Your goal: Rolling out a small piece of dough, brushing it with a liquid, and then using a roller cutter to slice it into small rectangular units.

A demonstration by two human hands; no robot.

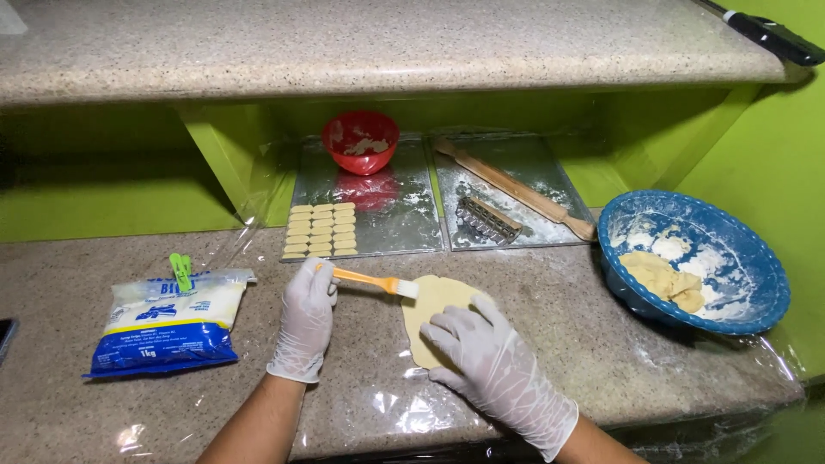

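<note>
The left hand (pixel 307 316), gloved in white, is closed around the orange handle of a pastry brush (pixel 375 281), whose pale bristles rest on the upper left edge of a flat sheet of dough (pixel 434 311). The dough lies on the speckled counter (pixel 103 412), near its front edge. The right hand (pixel 490 361), also gloved, lies open and flat, palm down, on the lower right part of the dough. Behind them a metal tray (pixel 391 219) carries rows of small cut dough pieces (pixel 320 230) and a red bowl (pixel 360 142). A blue bowl (pixel 693 260) stands to the right, a blue and white bag (pixel 168 322) to the left
</note>
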